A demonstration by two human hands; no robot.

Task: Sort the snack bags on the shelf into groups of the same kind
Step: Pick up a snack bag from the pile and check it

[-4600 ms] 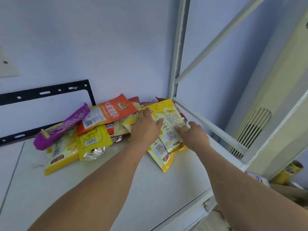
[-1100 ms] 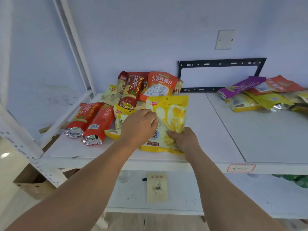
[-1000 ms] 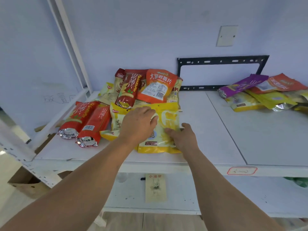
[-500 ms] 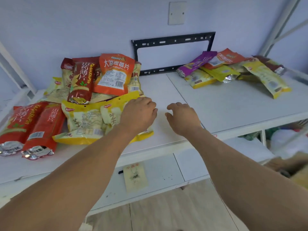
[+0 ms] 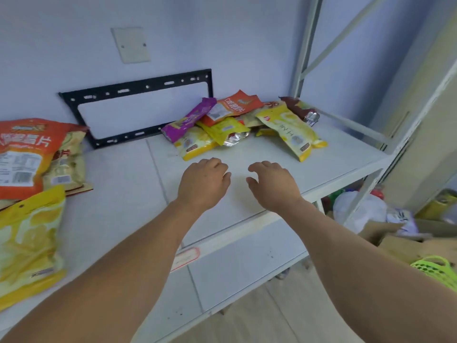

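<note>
Both hands hover empty over the bare middle of the white shelf (image 5: 128,194). My left hand (image 5: 204,183) and my right hand (image 5: 272,185) have loosely curled fingers and hold nothing. Just beyond them lies a mixed pile: a purple bag (image 5: 188,120), an orange bag (image 5: 235,106), a pale yellow bag (image 5: 291,132), another yellow bag (image 5: 195,146), a small yellow-green bag (image 5: 226,129) and a dark brown bag (image 5: 300,111). At the left edge lie a large yellow bag (image 5: 27,241) and an orange bag (image 5: 23,154) on top of a beige one (image 5: 65,167).
A black metal bracket (image 5: 138,85) is fixed to the wall behind the shelf. The shelf's white upright (image 5: 305,45) and side rail (image 5: 351,125) bound the right end. Cardboard boxes (image 5: 405,241), a green basket (image 5: 436,272) and a white sack (image 5: 358,209) sit on the floor at the right.
My hands let go of the yellow bags on the left pile and swung right, empty, toward the mixed pile. My view turned right with them.
</note>
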